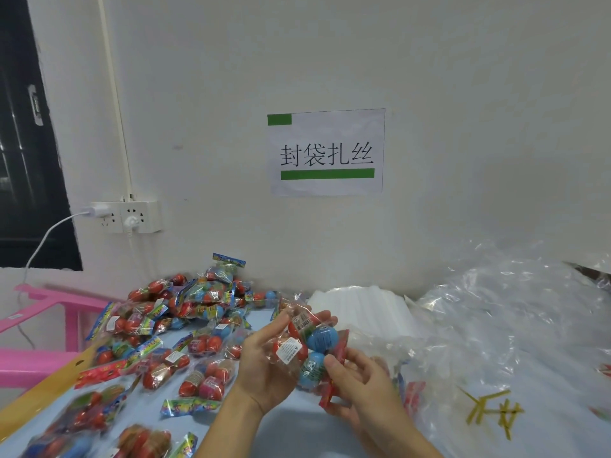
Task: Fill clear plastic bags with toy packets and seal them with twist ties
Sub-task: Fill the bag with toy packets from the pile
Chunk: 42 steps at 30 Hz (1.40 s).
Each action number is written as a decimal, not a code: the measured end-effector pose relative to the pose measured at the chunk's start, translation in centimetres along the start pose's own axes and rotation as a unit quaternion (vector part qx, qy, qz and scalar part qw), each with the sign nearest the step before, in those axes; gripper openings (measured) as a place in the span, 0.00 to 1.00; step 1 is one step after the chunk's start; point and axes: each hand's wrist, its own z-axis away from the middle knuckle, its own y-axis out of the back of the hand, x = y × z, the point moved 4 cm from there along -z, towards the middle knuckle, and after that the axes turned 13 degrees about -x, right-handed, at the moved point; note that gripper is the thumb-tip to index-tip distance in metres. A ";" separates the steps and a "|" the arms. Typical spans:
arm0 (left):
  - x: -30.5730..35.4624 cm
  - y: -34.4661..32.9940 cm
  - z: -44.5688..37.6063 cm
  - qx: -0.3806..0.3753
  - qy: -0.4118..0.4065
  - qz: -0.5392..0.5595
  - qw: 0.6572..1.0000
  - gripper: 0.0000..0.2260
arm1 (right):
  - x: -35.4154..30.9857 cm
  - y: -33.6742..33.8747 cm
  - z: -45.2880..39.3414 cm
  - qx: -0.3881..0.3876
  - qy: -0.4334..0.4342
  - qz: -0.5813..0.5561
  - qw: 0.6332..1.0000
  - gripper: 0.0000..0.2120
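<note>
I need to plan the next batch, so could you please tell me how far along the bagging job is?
Still early, by the look of it. No filled, tied bag is clearly visible. In hand: the left hand and right hand hold toy packets together above the table. Left to do: a large pile of packets lies unbagged, the yellow twist ties lie loose on the clear bags.

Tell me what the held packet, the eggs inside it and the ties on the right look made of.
Packet: thin clear plastic film, glossy and crinkled. Eggs: likely hard plastic, smooth blue and red shells. Ties: thin yellow strips, probably paper- or plastic-coated wire; too small to confirm.
</note>
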 end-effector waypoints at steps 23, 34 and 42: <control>-0.3 4.1 -0.4 0.312 -0.056 -0.428 0.846 0.10 | -1.7 1.9 0.0 0.106 0.094 -0.006 0.990 0.08; -3.9 5.5 -1.1 0.192 0.137 -0.728 0.644 0.18 | -2.0 2.9 0.3 0.182 0.123 0.111 0.969 0.07; -2.1 5.5 -1.0 0.285 0.000 -0.548 0.786 0.07 | -2.0 3.2 0.3 0.191 0.121 0.121 0.967 0.06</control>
